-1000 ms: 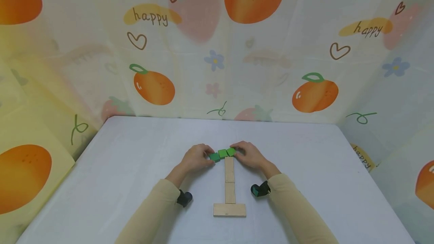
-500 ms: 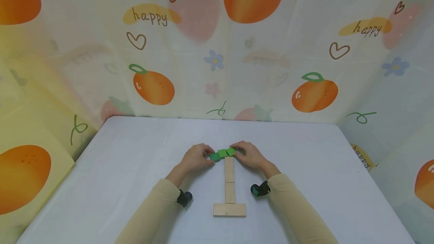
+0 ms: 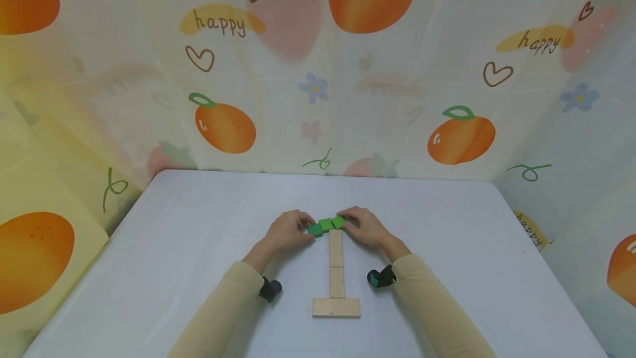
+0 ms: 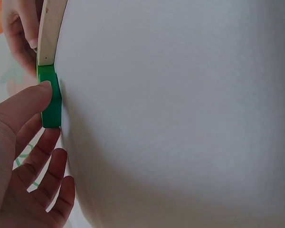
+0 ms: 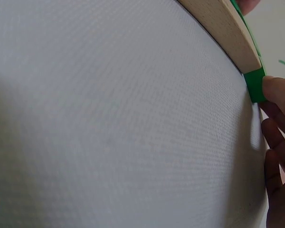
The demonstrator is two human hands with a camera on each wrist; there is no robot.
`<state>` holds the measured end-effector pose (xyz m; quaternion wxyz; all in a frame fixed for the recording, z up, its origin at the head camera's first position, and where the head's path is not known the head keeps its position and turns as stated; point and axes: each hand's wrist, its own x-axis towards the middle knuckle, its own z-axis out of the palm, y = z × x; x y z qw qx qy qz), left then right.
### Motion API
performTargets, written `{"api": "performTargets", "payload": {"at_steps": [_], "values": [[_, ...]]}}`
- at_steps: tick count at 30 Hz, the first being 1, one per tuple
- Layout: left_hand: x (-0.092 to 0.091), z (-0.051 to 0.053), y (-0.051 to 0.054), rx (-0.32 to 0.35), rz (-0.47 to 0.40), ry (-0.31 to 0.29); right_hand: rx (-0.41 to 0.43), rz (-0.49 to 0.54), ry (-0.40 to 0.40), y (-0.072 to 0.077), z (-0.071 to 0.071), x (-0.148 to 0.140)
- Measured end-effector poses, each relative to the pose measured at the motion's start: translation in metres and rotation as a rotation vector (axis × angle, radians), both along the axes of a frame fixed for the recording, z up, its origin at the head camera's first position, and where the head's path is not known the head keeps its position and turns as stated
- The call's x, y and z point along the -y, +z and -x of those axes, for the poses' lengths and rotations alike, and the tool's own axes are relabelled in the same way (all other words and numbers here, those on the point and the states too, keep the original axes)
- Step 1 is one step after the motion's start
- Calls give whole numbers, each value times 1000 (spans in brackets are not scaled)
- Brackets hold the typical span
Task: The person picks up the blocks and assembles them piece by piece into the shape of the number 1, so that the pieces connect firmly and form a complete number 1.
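Observation:
Three green blocks sit in a slightly slanted row at the far end of a wooden strip. My left hand (image 3: 287, 231) pinches the dark green block (image 3: 315, 230) at the row's left end, its thumb lying on the block in the left wrist view. In the middle is a brighter green block (image 3: 326, 225). At the right end, my right hand (image 3: 366, 228) pinches a light green block (image 3: 338, 222) between thumb and index finger. The other fingers of both hands are spread loosely. The nearer wooden plank (image 3: 337, 283) and farther plank (image 3: 336, 247) lie end to end below the row.
A wider wooden plank (image 3: 336, 308) lies crosswise at the near end of the strip, making an upside-down T. A white cloth covers the table (image 3: 223, 198). Behind it hangs a fruit-printed curtain (image 3: 278, 126). Dark wrist cameras (image 3: 381, 278) sit under both forearms.

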<state>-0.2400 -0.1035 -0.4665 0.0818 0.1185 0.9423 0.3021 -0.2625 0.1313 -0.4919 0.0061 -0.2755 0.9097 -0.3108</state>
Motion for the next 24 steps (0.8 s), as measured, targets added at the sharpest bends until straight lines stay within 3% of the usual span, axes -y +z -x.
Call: {"api": "performTargets", "payload": {"at_steps": [24], "values": [[1,2,-2,-17,-4,-18,-6,9,14,1,-1,0]]}}
